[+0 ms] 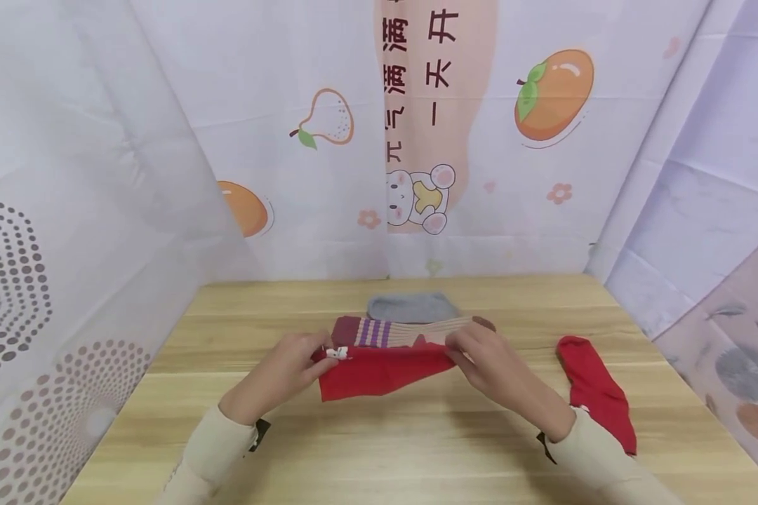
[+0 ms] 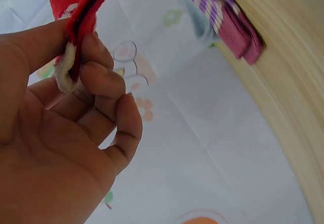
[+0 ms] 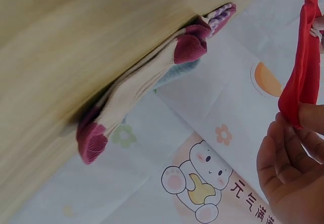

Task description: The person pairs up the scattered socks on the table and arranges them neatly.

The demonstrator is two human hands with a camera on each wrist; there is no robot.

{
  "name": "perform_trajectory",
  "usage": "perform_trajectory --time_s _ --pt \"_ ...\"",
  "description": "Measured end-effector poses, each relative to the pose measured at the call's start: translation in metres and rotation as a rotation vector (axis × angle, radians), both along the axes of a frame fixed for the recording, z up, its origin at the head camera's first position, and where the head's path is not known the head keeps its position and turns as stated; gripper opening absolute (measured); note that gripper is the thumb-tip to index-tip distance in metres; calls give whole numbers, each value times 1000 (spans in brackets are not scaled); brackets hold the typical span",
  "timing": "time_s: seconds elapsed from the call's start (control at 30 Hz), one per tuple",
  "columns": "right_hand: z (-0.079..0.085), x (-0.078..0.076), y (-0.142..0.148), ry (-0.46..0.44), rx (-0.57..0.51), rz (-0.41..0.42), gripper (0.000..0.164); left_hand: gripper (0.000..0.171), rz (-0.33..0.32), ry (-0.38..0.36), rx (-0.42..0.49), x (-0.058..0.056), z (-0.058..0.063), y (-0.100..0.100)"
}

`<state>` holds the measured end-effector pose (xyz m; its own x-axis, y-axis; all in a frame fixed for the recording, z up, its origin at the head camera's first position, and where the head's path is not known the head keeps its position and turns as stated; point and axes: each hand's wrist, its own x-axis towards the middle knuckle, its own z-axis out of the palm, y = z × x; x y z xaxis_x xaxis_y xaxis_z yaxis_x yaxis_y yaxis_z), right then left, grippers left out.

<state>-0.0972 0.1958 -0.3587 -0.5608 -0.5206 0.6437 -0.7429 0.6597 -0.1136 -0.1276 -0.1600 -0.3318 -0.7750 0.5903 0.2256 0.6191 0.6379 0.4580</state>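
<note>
A red sock [image 1: 379,372] with a small white figure on it is stretched sideways above the table between both hands. My left hand [image 1: 287,368] pinches its left end between thumb and fingers; in the left wrist view a white patch [image 2: 66,72] on the sock pokes out by the fingertips. The other end is pinched by my right hand [image 1: 495,368], as the right wrist view of the sock [image 3: 301,77] also shows. Just behind lies a beige sock [image 1: 401,333] with purple stripes and maroon ends, partly covered by the right fingers.
A grey-blue sock [image 1: 410,307] lies behind the striped one. Off to the right, beside the right forearm, rests another red sock [image 1: 596,393], its lower part overlapped by the sleeve. Printed cloth [image 1: 278,182] hangs around the wooden table [image 1: 379,456] at the back and sides.
</note>
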Motion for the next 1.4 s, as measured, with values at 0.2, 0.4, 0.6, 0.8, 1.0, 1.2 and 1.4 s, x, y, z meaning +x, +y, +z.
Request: perform_trajectory --time_s 0.2,0.4,0.6,0.8,1.0,1.2,1.4 --pt "-10 21 9 -31 -4 8 34 15 -61 -11 -41 13 -5 7" --pt "-7 34 16 -137 78 -17 30 18 -103 30 -98 15 -14 24" --pt "-1 41 17 -373 219 -59 30 21 -157 -18 -170 16 -29 34" --pt "-2 42 17 -429 257 -56 29 18 -168 -64 -174 16 -40 38" --pt "-8 39 19 -519 286 -40 28 13 -187 -61 -186 17 -54 45" --pt "-20 35 18 -523 298 -47 24 17 -204 64 -210 17 -66 46" --pt "-31 30 20 -480 296 -94 22 17 -141 189 -288 18 -73 47"
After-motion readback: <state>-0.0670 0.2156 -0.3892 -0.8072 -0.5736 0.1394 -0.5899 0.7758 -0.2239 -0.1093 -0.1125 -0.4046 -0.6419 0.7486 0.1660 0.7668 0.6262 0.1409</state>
